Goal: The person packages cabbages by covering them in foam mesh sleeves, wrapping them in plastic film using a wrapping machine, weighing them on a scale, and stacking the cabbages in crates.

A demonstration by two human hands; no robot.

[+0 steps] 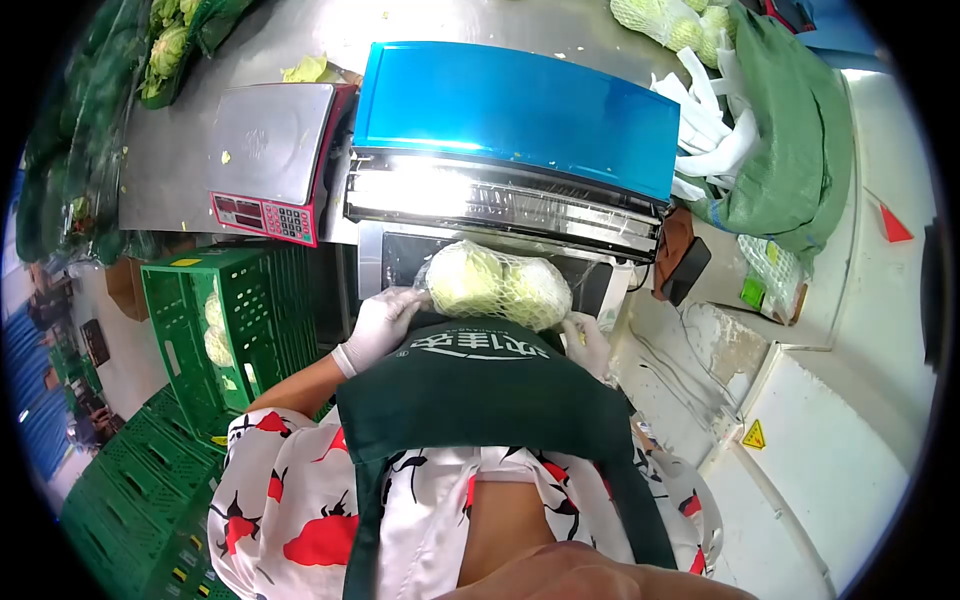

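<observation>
Two pale green cabbage-like heads in a white mesh net lie side by side at the front of a blue-topped machine, just past my apron. My left hand, in a thin white glove, has its fingers closed at the left end of the net. At the right end is my right hand, also gloved and partly hidden by the apron, with fingers bent against the net's end. Beneath the bundle lies the machine's dark front plate.
The blue-topped machine has a shiny metal bar along its front. To its left sit a red scale and green crates. A green sack, white net sleeves and more netted vegetables are at the right.
</observation>
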